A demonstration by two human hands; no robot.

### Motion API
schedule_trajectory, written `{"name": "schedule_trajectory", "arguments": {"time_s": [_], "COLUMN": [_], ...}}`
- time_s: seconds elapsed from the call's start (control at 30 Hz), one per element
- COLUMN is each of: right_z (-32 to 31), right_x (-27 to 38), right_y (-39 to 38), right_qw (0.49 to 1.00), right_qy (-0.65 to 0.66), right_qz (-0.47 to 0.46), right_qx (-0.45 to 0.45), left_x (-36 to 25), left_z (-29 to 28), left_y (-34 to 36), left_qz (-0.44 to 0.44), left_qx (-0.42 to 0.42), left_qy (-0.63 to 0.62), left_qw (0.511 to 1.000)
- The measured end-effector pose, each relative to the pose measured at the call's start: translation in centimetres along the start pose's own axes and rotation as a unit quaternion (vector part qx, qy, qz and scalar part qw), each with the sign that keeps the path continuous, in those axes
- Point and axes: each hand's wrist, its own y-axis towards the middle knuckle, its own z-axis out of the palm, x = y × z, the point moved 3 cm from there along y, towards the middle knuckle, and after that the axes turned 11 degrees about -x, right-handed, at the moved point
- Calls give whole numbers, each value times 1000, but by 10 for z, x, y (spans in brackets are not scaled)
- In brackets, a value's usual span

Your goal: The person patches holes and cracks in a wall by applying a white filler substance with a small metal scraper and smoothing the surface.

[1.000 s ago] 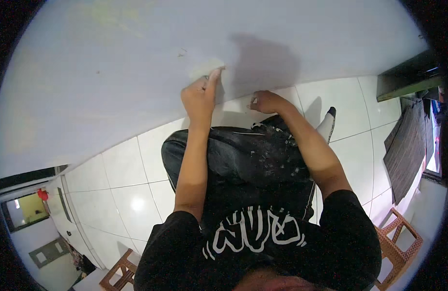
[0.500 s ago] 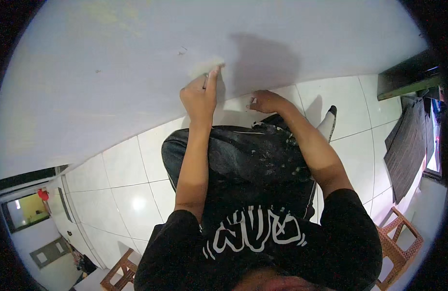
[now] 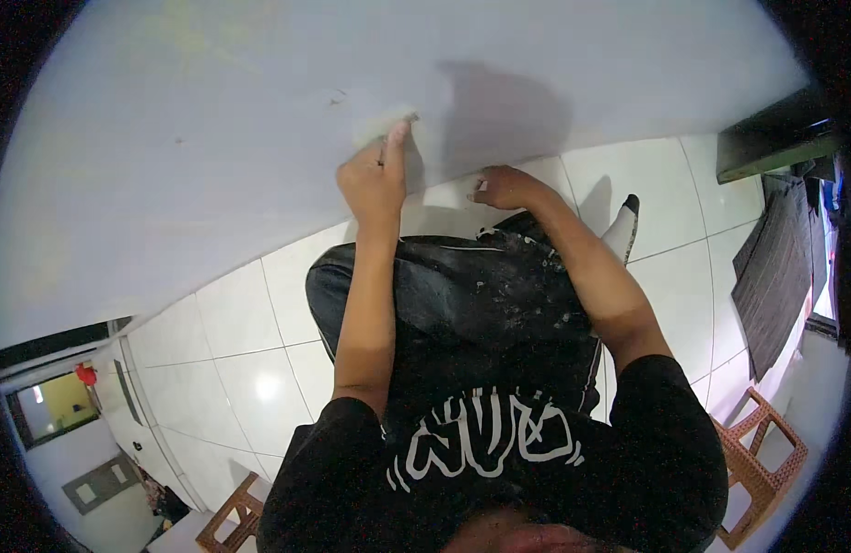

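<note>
My left hand (image 3: pixel 372 184) is raised against the pale wall (image 3: pixel 241 157), its fingers curled and one digit stretched up along the surface. At that fingertip a small flat brownish piece (image 3: pixel 411 117) is pressed to the wall, beside a lighter yellowish patch (image 3: pixel 384 120). Lower and to the right, my right hand (image 3: pixel 510 188) hangs near the foot of the wall, above the floor tiles. Its fingers are bent inward and closed; a pale bit shows between them, too small to name. Dark trousers (image 3: pixel 471 295) with whitish smears cover my folded legs.
White floor tiles (image 3: pixel 250 392) run along the wall. Brown woven-pattern plastic stools (image 3: pixel 766 470) stand at the lower right and lower left. A dark grey striped cloth or mat (image 3: pixel 775 276) lies at the right, below a dark wooden edge (image 3: pixel 775 147). Small marks (image 3: pixel 338 98) dot the wall.
My left hand has shifted slightly left and up along the wall with the small piece at its fingertip. The right hand stays almost in place.
</note>
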Motion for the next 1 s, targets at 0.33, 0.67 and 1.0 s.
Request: {"name": "schedule_trajectory", "arguments": {"time_s": [0.33,0.67,1.0], "right_z": [9,7,4], "right_x": [-17,-16,-14], "right_y": [8,8,3], "right_qw": [1000,1000,999], "right_qy": [2,-21,-3], "right_qz": [25,-4,27], "right_qx": [14,14,34], "left_x": [-8,-3,-10], "left_z": [4,8,0], "left_y": [-1,-4,-2], "left_qz": [26,25,-36], "left_qx": [-8,6,60], "left_qy": [21,35,118], "left_qw": [999,999,991]}}
